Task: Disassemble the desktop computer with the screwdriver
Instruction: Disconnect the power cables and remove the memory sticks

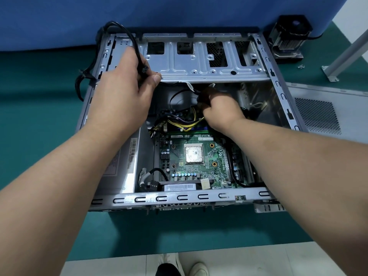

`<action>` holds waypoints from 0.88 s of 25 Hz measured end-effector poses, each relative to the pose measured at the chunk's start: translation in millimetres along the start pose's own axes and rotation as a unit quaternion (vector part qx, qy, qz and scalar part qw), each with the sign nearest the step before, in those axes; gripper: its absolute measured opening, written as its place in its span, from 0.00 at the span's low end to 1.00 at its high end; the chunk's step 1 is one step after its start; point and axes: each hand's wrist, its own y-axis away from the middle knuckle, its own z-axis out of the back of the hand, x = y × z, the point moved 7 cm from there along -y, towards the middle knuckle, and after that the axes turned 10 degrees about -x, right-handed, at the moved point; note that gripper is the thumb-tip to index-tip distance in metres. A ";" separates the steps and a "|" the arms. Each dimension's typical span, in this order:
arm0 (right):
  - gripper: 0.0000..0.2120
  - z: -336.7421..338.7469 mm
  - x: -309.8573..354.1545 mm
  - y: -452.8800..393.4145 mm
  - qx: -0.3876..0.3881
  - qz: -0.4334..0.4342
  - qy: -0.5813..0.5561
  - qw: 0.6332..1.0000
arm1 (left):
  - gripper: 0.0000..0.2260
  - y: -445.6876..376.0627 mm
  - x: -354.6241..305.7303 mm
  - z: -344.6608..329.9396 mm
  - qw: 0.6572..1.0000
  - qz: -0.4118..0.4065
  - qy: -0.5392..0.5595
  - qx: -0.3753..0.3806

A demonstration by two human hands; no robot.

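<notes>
Left grip [127, 84] on cable [127, 34], computer [179, 198] beneath

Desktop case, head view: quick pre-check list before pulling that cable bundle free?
1. Left hand holds the black cable out of the case: ok.
2. Right hand grips the connector bundle: ok.
3. Connector latch released: cannot tell, hidden by fingers.
4. Yellow wires clear of the motherboard: not ok, they drape over it.
5. CPU cooler removed, set beside the case: ok.
6. Screwdriver within reach: cannot tell, not in view.
</notes>
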 end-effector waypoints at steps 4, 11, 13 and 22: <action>0.13 -2.2 2.4 7.1 0.008 0.010 0.013 1.000 | 0.09 2.3 0.2 -1.9 1.000 0.001 0.013 0.006; 0.10 37.2 13.6 26.6 0.039 -0.046 -0.033 0.998 | 0.10 4.5 -2.0 1.0 0.999 0.015 0.039 0.009; 0.02 52.0 17.4 42.0 0.045 -0.045 -0.064 0.996 | 0.10 5.5 -2.4 1.7 0.998 0.033 0.052 0.019; 0.12 80.4 43.3 90.3 0.155 -0.083 -0.093 0.980 | 0.04 -0.6 -1.5 1.2 0.986 0.097 0.112 0.075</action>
